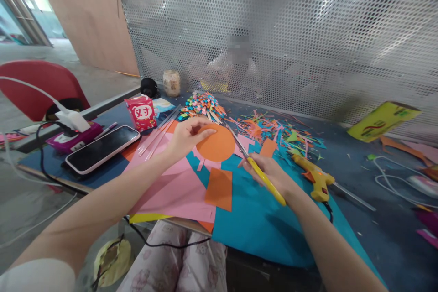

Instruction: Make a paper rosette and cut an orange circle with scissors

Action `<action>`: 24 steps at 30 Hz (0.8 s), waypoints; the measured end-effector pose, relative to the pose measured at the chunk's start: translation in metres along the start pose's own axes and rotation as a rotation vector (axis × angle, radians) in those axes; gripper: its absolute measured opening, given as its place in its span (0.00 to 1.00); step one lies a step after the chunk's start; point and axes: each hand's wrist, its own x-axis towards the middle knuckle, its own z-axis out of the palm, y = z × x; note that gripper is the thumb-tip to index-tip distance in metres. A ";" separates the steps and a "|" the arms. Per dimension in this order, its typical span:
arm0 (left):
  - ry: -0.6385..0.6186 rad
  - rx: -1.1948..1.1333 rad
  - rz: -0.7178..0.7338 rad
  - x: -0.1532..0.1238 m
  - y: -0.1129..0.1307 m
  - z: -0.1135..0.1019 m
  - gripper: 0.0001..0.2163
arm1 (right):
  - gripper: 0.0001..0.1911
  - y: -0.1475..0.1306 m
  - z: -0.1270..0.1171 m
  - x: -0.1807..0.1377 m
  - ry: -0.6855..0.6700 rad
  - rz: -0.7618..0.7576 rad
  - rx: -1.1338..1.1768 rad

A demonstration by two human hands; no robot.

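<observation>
The left hand (186,134), some fingertips hidden, pinches an orange paper disc (217,145) above where the pink sheet (174,191) and blue sheet (263,232) meet. The right hand (274,171) grips yellow-handled scissors (265,179), blades beside the disc's right edge; whether they touch is unclear.

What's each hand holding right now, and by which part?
The left hand holds the orange disc by its upper-left edge; the right hand holds the scissors by their yellow handles.
</observation>
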 end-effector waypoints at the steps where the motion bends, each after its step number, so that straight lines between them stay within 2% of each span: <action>1: -0.001 -0.003 0.000 0.000 0.000 0.000 0.12 | 0.22 0.000 0.000 0.000 0.003 -0.003 -0.007; 10: -0.014 0.010 0.025 0.000 0.000 -0.001 0.11 | 0.23 0.004 0.002 0.000 0.027 -0.019 -0.024; 15: 0.014 0.021 0.018 0.000 0.000 -0.001 0.11 | 0.24 0.003 0.001 0.000 0.044 -0.003 -0.036; 20: 0.027 0.011 0.027 0.001 0.001 -0.002 0.10 | 0.24 -0.001 -0.001 0.000 0.001 0.035 -0.009; 24: 0.050 0.041 0.034 0.002 0.001 -0.002 0.11 | 0.23 0.000 0.000 0.000 0.031 0.019 -0.007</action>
